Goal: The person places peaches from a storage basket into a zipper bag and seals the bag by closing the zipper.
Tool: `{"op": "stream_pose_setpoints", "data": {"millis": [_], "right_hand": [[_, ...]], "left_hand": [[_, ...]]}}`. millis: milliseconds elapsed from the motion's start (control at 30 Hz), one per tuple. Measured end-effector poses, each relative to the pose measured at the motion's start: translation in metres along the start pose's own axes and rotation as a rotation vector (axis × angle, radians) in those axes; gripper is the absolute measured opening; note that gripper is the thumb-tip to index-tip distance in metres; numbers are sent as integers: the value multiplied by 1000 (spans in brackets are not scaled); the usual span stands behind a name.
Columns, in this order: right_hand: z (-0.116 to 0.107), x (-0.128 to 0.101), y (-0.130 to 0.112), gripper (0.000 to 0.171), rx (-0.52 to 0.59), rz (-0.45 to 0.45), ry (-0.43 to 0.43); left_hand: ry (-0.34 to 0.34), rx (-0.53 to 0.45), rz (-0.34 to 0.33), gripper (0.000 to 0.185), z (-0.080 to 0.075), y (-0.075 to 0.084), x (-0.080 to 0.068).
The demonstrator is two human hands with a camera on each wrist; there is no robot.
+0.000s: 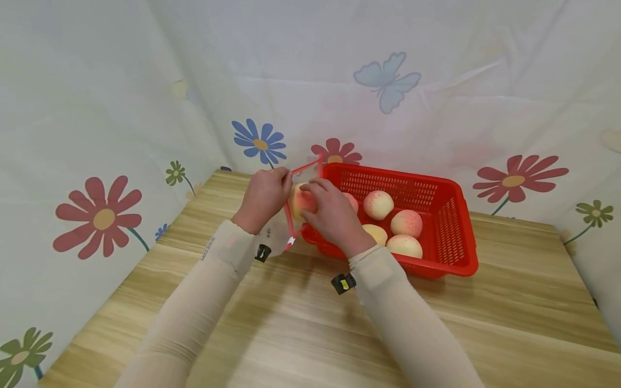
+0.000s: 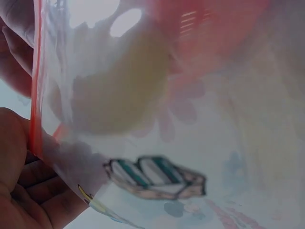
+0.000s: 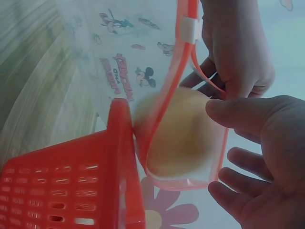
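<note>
A clear plastic zip bag (image 1: 276, 233) with red edging and cartoon prints stands at the basket's left side, its mouth spread towards the right. My left hand (image 1: 263, 198) pinches the bag's rim at the far left. Inside the mouth is a yellow-and-pink peach (image 3: 183, 136), blurred in the right wrist view. Beside it is my right hand (image 1: 336, 211), thumb at the peach and other fingers spread loosely near the red rim (image 3: 178, 183). Through the film, the left wrist view shows the peach (image 2: 124, 90) as a pale yellow shape.
A red perforated plastic basket (image 1: 461, 231) stands right of the bag, holding several more peaches (image 1: 406, 222). Both are on a wood-grain table (image 1: 291, 334). Behind hangs a white cloth (image 1: 301, 81) printed with flowers and a butterfly.
</note>
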State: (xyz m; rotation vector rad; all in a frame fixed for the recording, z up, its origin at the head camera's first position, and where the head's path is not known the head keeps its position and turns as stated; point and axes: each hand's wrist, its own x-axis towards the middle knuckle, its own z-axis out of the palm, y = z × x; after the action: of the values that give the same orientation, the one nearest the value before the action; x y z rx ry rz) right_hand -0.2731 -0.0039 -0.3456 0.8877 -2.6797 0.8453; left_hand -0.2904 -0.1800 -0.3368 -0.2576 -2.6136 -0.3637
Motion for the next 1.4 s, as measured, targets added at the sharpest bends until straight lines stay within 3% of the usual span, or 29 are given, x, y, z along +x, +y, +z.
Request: {"op": "stream_pose_setpoints", "data": {"millis": [767,1133,1400], "right_hand": [[-10,-5,14,39,-18,80,-6],[-13,-9,20,42,1,121,-52],[-17,-12,28,45,22,161,-71]], "left_hand": [[40,7,51,26,2,-1,4],[18,22,44,28,3,-1,5],[39,25,63,26,2,-1,6]]}}
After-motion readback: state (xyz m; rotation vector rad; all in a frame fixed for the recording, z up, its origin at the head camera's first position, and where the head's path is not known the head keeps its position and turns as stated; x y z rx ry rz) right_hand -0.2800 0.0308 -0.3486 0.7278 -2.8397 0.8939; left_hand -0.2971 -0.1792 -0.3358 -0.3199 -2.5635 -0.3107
